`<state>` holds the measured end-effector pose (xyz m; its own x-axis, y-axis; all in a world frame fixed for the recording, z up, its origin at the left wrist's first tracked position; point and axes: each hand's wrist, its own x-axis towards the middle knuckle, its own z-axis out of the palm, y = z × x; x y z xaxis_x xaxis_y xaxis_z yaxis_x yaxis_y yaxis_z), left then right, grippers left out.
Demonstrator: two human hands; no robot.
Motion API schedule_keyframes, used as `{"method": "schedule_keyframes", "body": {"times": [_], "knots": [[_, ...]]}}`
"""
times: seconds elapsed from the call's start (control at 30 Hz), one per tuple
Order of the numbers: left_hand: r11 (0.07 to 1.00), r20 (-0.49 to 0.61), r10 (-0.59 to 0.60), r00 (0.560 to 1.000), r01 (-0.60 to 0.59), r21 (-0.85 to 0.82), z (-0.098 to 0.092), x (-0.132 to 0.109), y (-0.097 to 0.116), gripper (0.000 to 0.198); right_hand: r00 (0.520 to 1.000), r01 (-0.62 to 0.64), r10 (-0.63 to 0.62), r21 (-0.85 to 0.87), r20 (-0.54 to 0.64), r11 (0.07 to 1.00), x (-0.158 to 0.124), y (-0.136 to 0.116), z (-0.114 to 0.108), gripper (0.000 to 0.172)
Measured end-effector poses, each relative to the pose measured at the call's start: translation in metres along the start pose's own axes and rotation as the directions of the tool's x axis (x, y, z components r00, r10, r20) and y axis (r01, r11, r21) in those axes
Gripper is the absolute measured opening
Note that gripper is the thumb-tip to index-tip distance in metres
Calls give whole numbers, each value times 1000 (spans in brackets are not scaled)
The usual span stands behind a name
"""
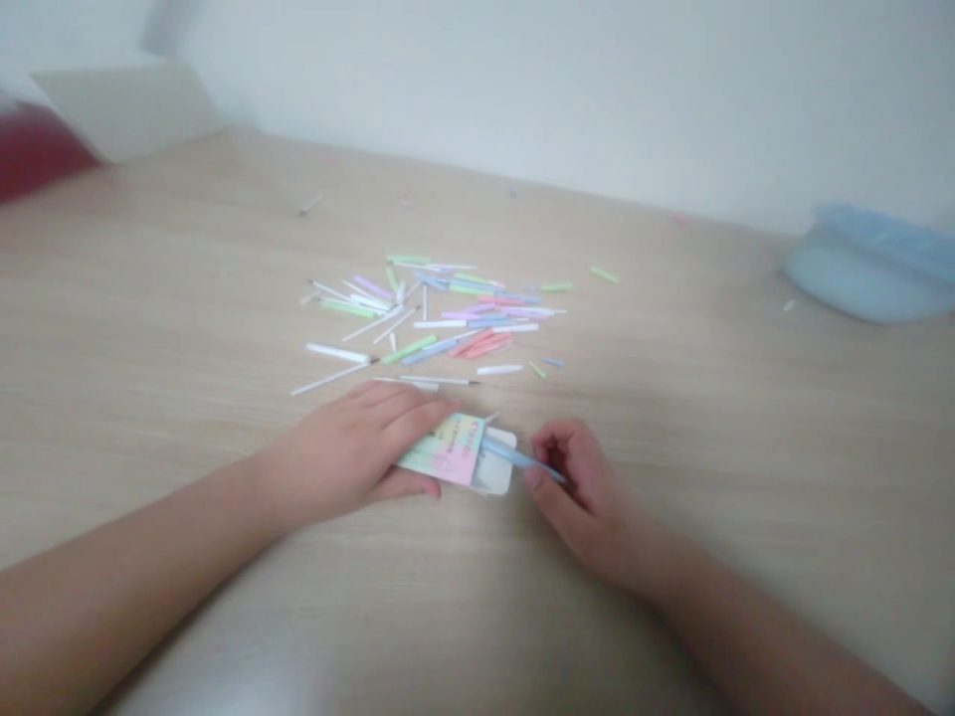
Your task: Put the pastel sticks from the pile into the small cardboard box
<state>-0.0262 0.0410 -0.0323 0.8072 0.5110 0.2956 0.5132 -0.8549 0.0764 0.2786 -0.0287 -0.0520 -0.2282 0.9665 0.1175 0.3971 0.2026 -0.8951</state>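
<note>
My left hand (358, 438) lies over a small pastel cardboard box (457, 449) and grips it against the table. The box's right end is open, with its white flap (498, 481) folded out. My right hand (586, 497) is closed in a pinch around a slim light-blue stick (514, 455). That stick reaches into the open end of the box; how deep its tip goes is hidden. Just beyond my hands, a loose spread of small sticks and tubes (484, 343) in white, green, blue, pink and purple covers the table. Some white ones have dark tips.
The wooden table (708, 398) runs back to a white wall. At the far right sits a blurred pale-blue pouch-like object (869, 268). A red item (41, 149) and a cream panel (134, 109) stand at the back left. A few stray bits, one green stick (604, 274) among them, lie apart.
</note>
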Motion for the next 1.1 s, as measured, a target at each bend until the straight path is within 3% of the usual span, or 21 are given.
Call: {"method": "schedule_keyframes", "body": {"times": [0.13, 0.23, 0.33, 0.4, 0.53, 0.67, 0.83, 1.1], "knots": [[1000, -14, -1, 1000, 1, -20, 1, -2, -1, 77, 996, -14, 23, 104, -86, 994, 2, 6, 10, 18], [1000, -22, -8, 1000, 8, -26, 2, -2, -1, 77, 991, 121, -114, 102, -70, 987, 3, 5, 9, 13], [1000, -31, -2, 1000, 2, -15, 2, -2, -1, 77, 964, 253, -252, -1, -80, 967, 4, 1, 4, 25], [1000, -41, 15, 999, -15, 1, 2, -1, -1, 77, 952, 282, -291, -92, -94, 955, 4, 0, 2, 23], [997, -61, 76, 995, -74, 32, 0, 0, 2, 77, 965, 219, -232, -116, -121, 969, 3, 3, 3, 16], [991, -80, 125, 989, -121, 64, -2, 1, 6, 76, 972, 152, -165, -90, -167, 984, -1, 4, 6, 21], [986, -78, 155, 985, -149, 81, -1, 1, 11, 71, 946, 269, -305, -261, -108, 927, -1, -3, 6, 18], [986, -64, 146, 987, -140, 96, -1, 2, 11, 70, 890, 423, -455, -341, -16, 839, 3, -9, -1, 13]]}}
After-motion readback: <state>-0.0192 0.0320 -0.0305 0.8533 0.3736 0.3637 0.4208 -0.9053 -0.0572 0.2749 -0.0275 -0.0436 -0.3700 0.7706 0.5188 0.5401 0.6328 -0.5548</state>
